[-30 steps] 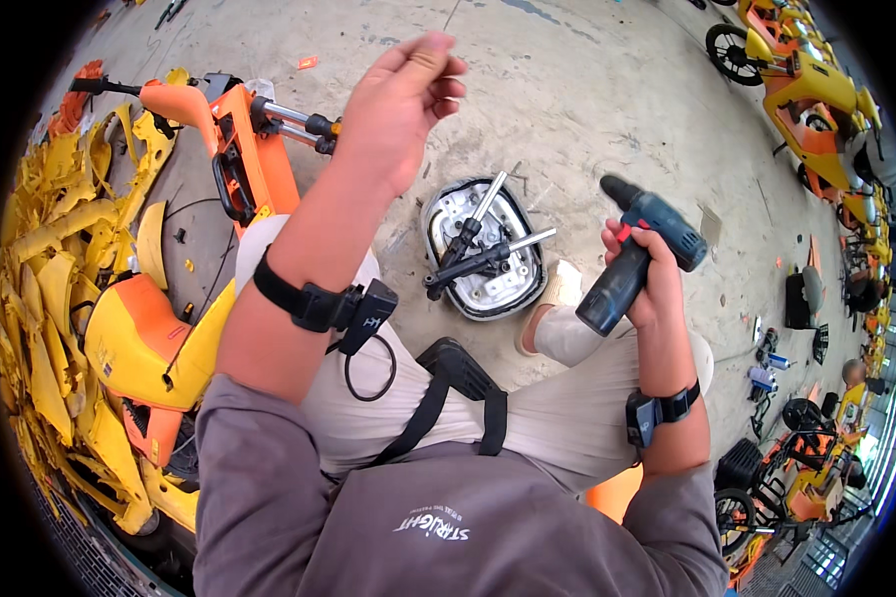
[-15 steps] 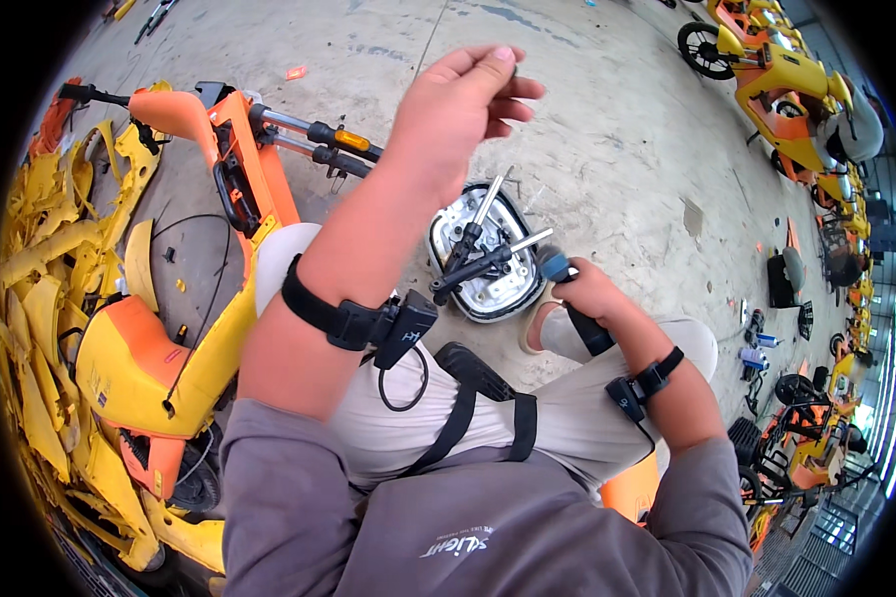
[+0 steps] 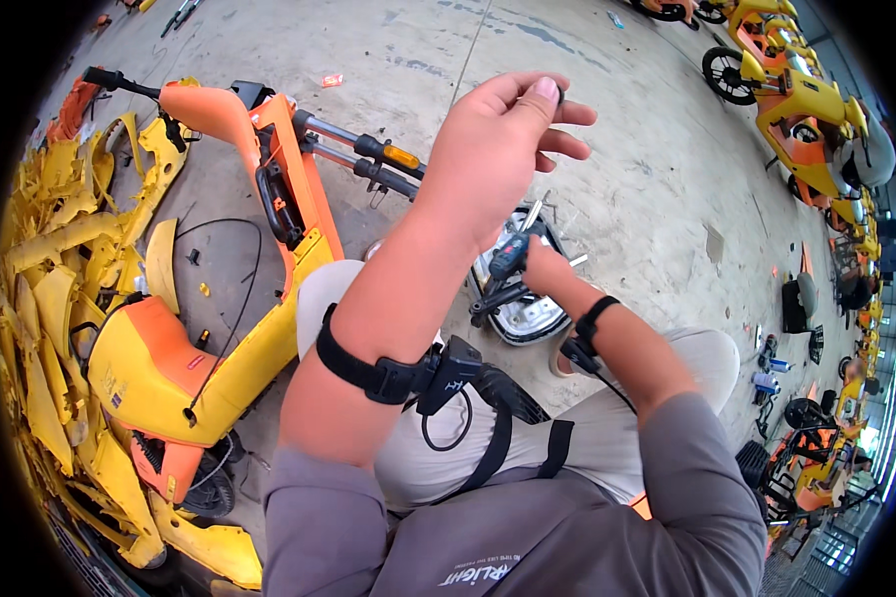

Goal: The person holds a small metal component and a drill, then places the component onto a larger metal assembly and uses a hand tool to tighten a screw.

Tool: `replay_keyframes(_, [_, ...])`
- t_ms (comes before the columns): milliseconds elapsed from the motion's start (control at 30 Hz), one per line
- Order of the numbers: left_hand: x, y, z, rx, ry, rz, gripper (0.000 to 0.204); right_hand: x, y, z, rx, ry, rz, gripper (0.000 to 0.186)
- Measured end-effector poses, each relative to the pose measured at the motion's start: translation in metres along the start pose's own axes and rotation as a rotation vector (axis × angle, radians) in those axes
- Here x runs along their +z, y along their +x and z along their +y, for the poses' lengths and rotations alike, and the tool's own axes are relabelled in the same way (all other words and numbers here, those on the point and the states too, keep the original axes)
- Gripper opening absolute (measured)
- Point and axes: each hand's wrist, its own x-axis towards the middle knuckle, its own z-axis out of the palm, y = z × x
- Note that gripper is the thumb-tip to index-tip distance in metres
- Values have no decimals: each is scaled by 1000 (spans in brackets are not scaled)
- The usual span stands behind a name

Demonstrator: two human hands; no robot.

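Note:
My left hand (image 3: pixel 503 149) is raised over the floor, thumb and forefinger pinching a small dark piece (image 3: pixel 560 96) too small to name, with the other fingers loosely bent. My right hand (image 3: pixel 551 269) is wrapped round a dark blue-grey cordless power tool (image 3: pixel 510 256), whose handle is mostly hidden. The tool lies over a silver metal pan (image 3: pixel 536 326) with rounded corners on the floor between my legs. In the pan rest black and silver rod-like parts (image 3: pixel 503 298), partly hidden by my right hand and the tool.
Left of me lies a partly stripped yellow and orange scooter (image 3: pixel 259 348), its fork tubes (image 3: pixel 353 149) pointing toward my left forearm. A heap of yellow panels (image 3: pixel 50 328) fills the far left. More scooters (image 3: pixel 806 109) line the right. Spray cans (image 3: pixel 767 382) are at the right.
My right hand has brought the power tool from beside my right leg leftward over the pan. My left hand still pinches the small dark piece; the view has shifted.

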Motion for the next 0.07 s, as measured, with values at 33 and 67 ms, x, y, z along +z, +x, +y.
replay_keyframes(33, [1,0,1,25,10,-4,32,6,10,-1,-13,-82,17,54])
replay_keyframes(67, [-1,0,1,7,22,-8,32,7,17,-16,-35,-159,30,57])
